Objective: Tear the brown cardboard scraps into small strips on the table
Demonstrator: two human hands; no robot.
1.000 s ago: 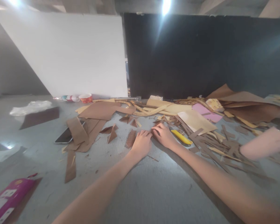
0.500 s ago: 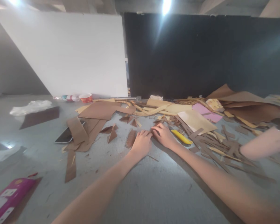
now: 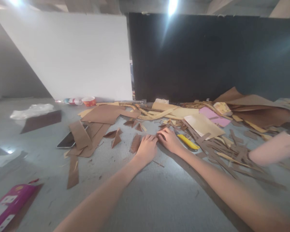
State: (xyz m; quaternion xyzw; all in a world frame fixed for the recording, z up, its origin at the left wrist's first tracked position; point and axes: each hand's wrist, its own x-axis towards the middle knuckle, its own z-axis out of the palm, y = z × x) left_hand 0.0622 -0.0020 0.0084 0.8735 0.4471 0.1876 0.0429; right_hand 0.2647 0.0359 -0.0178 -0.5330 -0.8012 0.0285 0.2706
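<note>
My left hand (image 3: 147, 149) rests on the grey table with its fingers curled and pressed together. Facing it, my right hand (image 3: 169, 140) is also closed, thumb and fingers bent inward. Their fingertips meet over a small dark bit that I cannot make out. A ridged brown piece (image 3: 135, 143) lies against the left side of my left hand. To the right of my right hand lies a yellow cutter knife (image 3: 188, 142). Small folded brown pieces (image 3: 116, 140) stand farther left, and a thin sliver (image 3: 159, 164) lies just below my hands.
Brown sheets (image 3: 101, 114) partly cover a phone (image 3: 67, 140) on the left. Brown strips (image 3: 228, 156) are heaped at right, near another person's arm (image 3: 273, 149). Behind lie a cream sheet (image 3: 204, 126), a pink sheet (image 3: 215, 116) and a red cup (image 3: 89, 101). A magenta case (image 3: 16, 199) sits front left.
</note>
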